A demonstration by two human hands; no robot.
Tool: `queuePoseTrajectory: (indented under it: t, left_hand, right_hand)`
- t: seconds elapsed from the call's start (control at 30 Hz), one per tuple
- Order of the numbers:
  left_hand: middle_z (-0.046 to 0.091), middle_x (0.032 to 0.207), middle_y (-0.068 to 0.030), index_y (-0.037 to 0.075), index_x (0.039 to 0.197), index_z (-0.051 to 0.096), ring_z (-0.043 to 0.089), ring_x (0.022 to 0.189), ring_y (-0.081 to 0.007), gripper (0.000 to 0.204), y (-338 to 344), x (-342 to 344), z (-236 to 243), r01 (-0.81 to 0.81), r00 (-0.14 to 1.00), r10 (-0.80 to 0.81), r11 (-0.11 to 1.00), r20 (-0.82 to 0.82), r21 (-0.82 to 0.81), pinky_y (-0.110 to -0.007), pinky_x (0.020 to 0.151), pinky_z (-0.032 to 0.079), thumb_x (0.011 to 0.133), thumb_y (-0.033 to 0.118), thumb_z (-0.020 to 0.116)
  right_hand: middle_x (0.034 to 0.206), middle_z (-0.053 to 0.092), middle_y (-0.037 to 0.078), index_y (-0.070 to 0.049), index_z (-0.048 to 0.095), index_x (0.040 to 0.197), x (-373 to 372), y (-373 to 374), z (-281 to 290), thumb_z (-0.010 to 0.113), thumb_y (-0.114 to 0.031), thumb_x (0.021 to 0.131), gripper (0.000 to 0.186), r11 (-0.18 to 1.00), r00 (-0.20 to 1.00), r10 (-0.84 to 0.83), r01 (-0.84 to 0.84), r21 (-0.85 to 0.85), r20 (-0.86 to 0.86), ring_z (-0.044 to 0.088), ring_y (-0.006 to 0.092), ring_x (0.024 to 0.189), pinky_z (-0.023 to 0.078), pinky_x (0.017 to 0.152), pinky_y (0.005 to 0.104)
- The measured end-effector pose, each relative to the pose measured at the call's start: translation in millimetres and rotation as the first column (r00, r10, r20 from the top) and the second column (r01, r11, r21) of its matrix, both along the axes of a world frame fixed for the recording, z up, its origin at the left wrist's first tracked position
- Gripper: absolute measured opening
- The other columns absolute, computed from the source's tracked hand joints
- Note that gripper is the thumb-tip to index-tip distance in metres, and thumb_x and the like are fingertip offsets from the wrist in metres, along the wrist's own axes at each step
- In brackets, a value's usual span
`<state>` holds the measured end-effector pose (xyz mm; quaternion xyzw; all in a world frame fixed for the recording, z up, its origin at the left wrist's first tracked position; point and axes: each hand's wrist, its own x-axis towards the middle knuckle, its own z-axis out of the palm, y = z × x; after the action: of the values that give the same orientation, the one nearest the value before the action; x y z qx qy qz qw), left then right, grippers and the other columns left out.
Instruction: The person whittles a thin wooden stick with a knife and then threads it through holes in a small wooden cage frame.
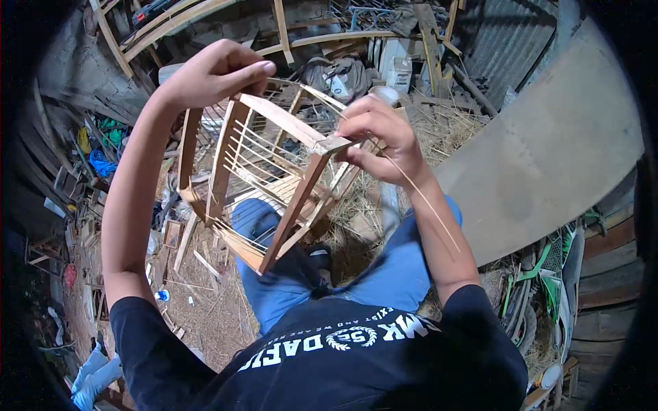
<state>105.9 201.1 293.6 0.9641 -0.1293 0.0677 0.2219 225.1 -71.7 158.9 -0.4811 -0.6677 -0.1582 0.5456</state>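
Observation:
A wooden cage frame (295,207) with thin bamboo bars (255,161) is held tilted above my knees. My left hand (223,72) is closed at its far upper left corner; the fingertips are partly hidden behind the hand. At the near right upper corner, my right hand (380,137) pinches a thin bamboo stick (426,198), its fingers against the frame's edge. The stick's free end runs back over my right forearm. Whether its other end sits in the frame, I cannot tell.
A large grey board (548,144) leans at the right. Straw (445,130) and wood scraps (205,264) litter the ground. Curved wooden pieces (168,31) stand at the back left. A green and white motorbike part (552,274) is at the lower right.

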Motion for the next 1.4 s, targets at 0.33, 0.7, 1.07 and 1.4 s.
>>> queuePoseTrajectory:
  t: [0.33, 0.7, 1.07, 1.4]
  left_hand:
    - [0.070, 0.102, -0.0055, 0.001, 0.110, 0.069, 0.063, 0.102, -0.0154, 0.053, -1, 103, -11, 0.174, 0.975, -0.160, 0.981, 0.152, -0.081, -0.033, 0.098, 0.048, 0.111, 0.045, 0.040]
    - [0.047, 0.153, -0.0179, 0.001, 0.152, 0.040, 0.038, 0.147, -0.0279, 0.080, -57, -27, -162, 0.217, 0.679, 0.562, 0.460, 0.472, -0.861, -0.043, 0.121, 0.029, 0.105, 0.065, 0.030]
    - [0.037, 0.155, -0.0118, 0.007, 0.161, 0.017, 0.042, 0.141, -0.0168, 0.064, -152, -60, -235, 0.233, 0.635, 0.703, 0.222, 0.321, -0.947, -0.033, 0.121, 0.034, 0.104, -0.003, 0.045]
    - [0.039, 0.152, -0.0051, 0.012, 0.166, 0.009, 0.047, 0.099, -0.0048, 0.082, -164, -51, -212, 0.387, 0.632, 0.648, 0.211, 0.425, -0.898, -0.021, 0.083, 0.043, 0.096, -0.015, 0.043]
  right_hand:
    - [0.080, 0.060, 0.004, -0.004, 0.065, 0.086, 9, -19, 10, 0.080, -0.024, 0.090, 0.026, 0.954, 0.949, -0.266, 0.284, 0.093, -0.172, 0.054, 0.0121, 0.068, 0.043, 0.061, 0.0260]
    - [0.080, 0.060, -0.005, -0.002, 0.066, 0.091, 3, -49, -14, 0.076, -0.018, 0.096, 0.019, 0.879, 0.729, -0.363, 0.475, 0.047, -0.580, 0.049, 0.0024, 0.073, 0.039, 0.066, 0.0205]
    - [0.085, 0.061, 0.002, -0.001, 0.064, 0.087, -41, -54, -13, 0.080, -0.014, 0.090, 0.021, 0.775, 0.748, -0.516, 0.615, 0.144, -0.418, 0.053, 0.0094, 0.076, 0.044, 0.071, 0.0239]
    - [0.096, 0.066, 0.002, 0.002, 0.067, 0.112, -90, -122, -11, 0.069, -0.001, 0.092, 0.020, 0.774, 0.686, -0.609, 0.624, -0.109, -0.398, 0.061, 0.0099, 0.088, 0.049, 0.082, 0.0249]
